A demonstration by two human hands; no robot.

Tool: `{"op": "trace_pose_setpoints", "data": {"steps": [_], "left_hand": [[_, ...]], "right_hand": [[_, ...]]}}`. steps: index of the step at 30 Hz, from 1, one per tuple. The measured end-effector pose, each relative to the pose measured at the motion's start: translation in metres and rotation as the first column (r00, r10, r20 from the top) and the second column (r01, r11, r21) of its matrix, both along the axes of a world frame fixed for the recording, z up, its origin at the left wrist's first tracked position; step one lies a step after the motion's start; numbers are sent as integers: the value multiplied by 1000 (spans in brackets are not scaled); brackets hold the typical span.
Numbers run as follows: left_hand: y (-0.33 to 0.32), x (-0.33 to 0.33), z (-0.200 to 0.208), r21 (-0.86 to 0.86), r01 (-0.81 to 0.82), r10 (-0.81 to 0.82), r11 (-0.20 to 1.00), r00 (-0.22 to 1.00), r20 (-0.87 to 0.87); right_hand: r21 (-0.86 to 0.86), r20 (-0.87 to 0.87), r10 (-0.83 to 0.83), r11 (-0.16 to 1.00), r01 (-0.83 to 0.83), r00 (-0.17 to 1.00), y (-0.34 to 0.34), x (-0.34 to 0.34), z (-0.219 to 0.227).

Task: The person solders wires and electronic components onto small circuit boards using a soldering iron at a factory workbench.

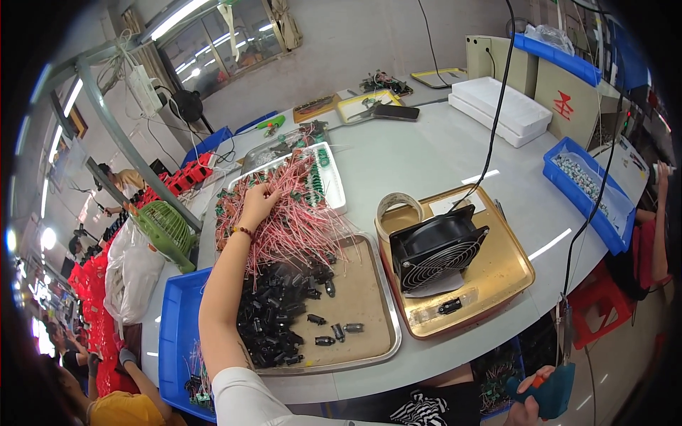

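My left hand (pixel 260 201), a beaded bracelet on its wrist, reaches into a heap of thin red and white wires (pixel 305 220) with small green circuit boards among them. Its fingers are drawn together at the wires; the fingertips are partly hidden. The heap spreads over a white foam tray (pixel 332 186) and onto a metal tray (pixel 362 305) of small black plastic housings (pixel 273 319). At the lower right, below the table edge, my right hand (pixel 533 394) grips a teal gun-shaped tool (pixel 558 394) with an orange trigger.
A black fan (pixel 437 248) and a tape roll (pixel 398 213) stand on a gold-coloured tray (pixel 497 273), with one black housing (pixel 449 306). Blue bins (pixel 181 312) flank the table. A black cable hangs over the right side. White foam boxes (pixel 501 106) lie behind; other people sit nearby.
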State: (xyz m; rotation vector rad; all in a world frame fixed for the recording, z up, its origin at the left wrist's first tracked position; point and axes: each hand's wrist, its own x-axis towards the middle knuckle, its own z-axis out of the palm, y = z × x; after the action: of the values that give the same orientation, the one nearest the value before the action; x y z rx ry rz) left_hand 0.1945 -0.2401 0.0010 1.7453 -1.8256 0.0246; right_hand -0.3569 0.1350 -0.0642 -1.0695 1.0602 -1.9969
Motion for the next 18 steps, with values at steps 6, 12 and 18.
{"op": "trace_pose_setpoints", "data": {"steps": [6,12,18], "left_hand": [[0,10,5,2,3,-3,1000,998,64],[1,6,5,-116,-50,71,992,979,191],[-9,9,10,-256,-63,110,965,979,174]], "right_hand": [[-1,-80,-40,999,40,996,-1,6,13],[-78,-67,19,997,-24,998,-1,-6,-2],[-10,-2,-21,1000,21,1000,4,-4,2]]}}
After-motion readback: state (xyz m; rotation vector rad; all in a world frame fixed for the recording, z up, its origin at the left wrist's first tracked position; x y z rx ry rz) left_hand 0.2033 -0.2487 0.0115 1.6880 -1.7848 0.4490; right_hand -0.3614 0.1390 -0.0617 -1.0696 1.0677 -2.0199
